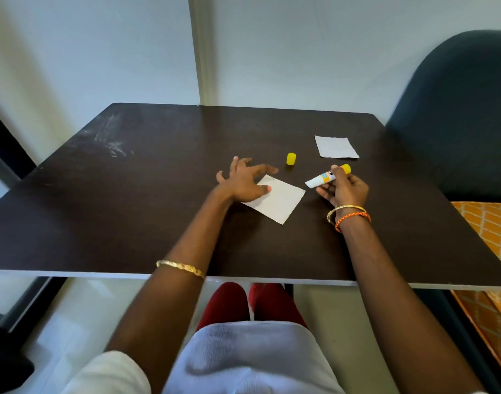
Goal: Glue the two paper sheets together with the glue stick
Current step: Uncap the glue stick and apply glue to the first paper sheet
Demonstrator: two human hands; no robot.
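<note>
Uncapped, glue stick (327,177) gripped in right hand (344,190), label print blurred, perhaps "K", left hand (245,183) splayed on paper sheet (280,201)

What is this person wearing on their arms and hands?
Both forearms are bare. The left arm has a gold bangle and a white short sleeve. By the right hand, the wrist carries a gold bangle and an orange braided thread. No gloves.

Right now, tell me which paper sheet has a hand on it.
The near paper sheet, pinned by the left hand. The far paper sheet lies untouched beyond the right hand.
</note>
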